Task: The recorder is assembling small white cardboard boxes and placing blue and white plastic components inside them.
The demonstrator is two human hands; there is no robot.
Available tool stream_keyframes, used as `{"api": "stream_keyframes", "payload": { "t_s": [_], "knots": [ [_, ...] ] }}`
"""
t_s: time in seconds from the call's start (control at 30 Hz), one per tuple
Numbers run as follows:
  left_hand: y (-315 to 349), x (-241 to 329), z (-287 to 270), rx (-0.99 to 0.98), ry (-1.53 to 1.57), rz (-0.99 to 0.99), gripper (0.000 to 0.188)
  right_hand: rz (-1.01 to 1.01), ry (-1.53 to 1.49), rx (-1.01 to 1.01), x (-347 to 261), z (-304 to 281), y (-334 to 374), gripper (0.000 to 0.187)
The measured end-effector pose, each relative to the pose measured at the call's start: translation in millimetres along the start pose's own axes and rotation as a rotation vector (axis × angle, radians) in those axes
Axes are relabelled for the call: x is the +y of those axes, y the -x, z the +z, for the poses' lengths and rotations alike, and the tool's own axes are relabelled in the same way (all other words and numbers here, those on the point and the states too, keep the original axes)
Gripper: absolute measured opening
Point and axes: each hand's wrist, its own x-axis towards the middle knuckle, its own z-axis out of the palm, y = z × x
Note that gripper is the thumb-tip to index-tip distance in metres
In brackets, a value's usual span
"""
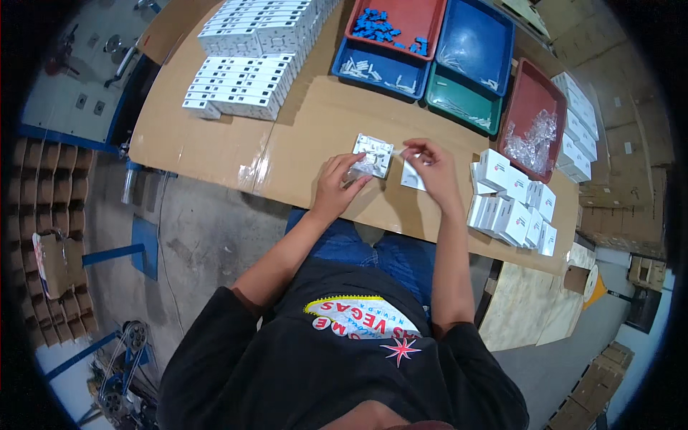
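A white square plate (384, 150), with raised details on its face, lies on the cardboard-covered table in front of me. My left hand (335, 192) grips its near left side between thumb and fingers. Something clear, like a small plastic bag, shows at those fingertips. Right of the plate, my right hand (436, 172) is closed in a pinch at a small whitish piece (399, 153), too small to name. Under this hand lies a flat white piece (411, 177), partly covered by the fingers and palm.
White boxes (244, 89) stand stacked at the far left. Trays hold blue parts (376, 27), small white pieces (362, 69) and clear plastic bags (534, 143). Small white cartons (512, 222) crowd the table's right side. Its front edge (344, 215) runs close to my lap.
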Motion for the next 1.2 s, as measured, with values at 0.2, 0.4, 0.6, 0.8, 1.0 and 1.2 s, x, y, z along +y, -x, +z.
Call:
{"api": "stream_keyframes", "payload": {
  "t_s": [0.2, 0.4, 0.6, 0.8, 1.0, 1.2],
  "knots": [
    [1, 3, -3, -0.031, 0.017, 0.045, 0.047, 0.110, 0.129, -0.073, 0, 34, 21, 0.012],
    [5, -1, -1, -0.049, 0.071, 0.039, 0.044, -0.033, 0.280, -0.121, 7, 46, 25, 0.014],
    [7, -5, -1, -0.032, 0.106, 0.024, 0.043, -0.029, 0.167, -0.190, 9, 60, 26, 0.015],
    [4, -3, -3, -0.028, 0.127, 0.025, 0.044, -0.061, 0.310, -0.273, 11, 64, 26, 0.031],
    [3, 1, -2, -0.020, 0.128, -0.031, 0.044, -0.098, 0.205, -0.141, -1, 49, 20, 0.023],
    [1, 2, 0, -0.010, 0.108, -0.016, 0.045, -0.052, 0.365, 0.142, 18, -26, -28, 0.019]
  ]
}}
